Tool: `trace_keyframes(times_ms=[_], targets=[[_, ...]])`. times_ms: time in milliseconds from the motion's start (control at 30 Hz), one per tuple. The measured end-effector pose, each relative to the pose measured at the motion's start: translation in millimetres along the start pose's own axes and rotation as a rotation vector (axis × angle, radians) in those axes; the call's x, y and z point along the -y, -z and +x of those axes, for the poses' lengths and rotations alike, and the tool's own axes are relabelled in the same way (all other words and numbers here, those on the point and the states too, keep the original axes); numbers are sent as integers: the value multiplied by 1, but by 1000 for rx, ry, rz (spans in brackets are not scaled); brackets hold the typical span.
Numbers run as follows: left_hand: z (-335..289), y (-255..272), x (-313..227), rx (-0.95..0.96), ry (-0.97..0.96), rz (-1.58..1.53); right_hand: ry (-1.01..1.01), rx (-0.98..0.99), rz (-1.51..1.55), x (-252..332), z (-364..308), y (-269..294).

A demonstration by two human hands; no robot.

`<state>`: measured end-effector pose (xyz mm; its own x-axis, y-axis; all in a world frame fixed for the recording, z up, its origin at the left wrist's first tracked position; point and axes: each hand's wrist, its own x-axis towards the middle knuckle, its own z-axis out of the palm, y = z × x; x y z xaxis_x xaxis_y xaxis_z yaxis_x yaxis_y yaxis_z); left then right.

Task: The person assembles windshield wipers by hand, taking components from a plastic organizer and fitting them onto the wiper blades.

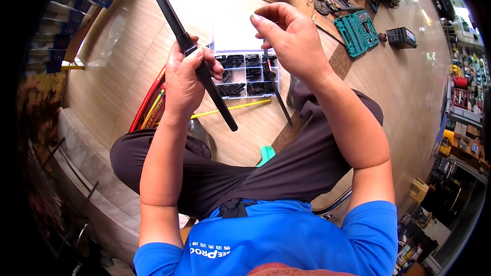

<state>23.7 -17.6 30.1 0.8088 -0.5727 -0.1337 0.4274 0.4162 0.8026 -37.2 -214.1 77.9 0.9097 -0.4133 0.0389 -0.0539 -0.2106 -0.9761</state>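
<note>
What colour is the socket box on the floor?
Teal green socket box, clearest in the head view.

The left hand (186, 79) is raised on a bent forearm, its fingers curled in a closed grip. The right hand (286, 38), farther right, pinches with thumb and fingertips, wrist bent.

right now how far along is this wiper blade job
Done: the clear parts box of black clips lies open on the floor between the knees. In hand: the left hand grips a long black wiper blade mid-length, and the right hand holds a thinner black strip hanging down. Left: the two pieces are apart, not yet joined, and the teal socket set lies untouched.
</note>
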Motion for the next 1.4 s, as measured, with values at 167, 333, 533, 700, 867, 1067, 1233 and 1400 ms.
trace_keyframes(times_ms=[167, 333, 533, 700, 867, 1067, 1233, 1400], targets=[[1, 6, 8, 18, 33, -38, -31, 61, -18, 1, -4, 0], [4, 7, 24, 17, 114, -160, -13, 140, -74, 2, -13, -7], [1, 5, 34, 12, 176, -219, 7, 411, -301, 6, -24, -13], [-3, 6, 42, 50, 91, -263, 135, 329, -436, -12, -35, -31], [-3, 7, 40, 124, 106, -281, 125, 305, -378, -20, -33, -36], [13, 37, 31, -97, 32, -233, 146, 250, -365, 6, -34, -32], [3, 26, 31, -12, 176, -341, -10, 300, -186, -4, -21, -13], [6, 25, 35, 24, 219, -399, -376, 401, 198, -8, -21, -22]])
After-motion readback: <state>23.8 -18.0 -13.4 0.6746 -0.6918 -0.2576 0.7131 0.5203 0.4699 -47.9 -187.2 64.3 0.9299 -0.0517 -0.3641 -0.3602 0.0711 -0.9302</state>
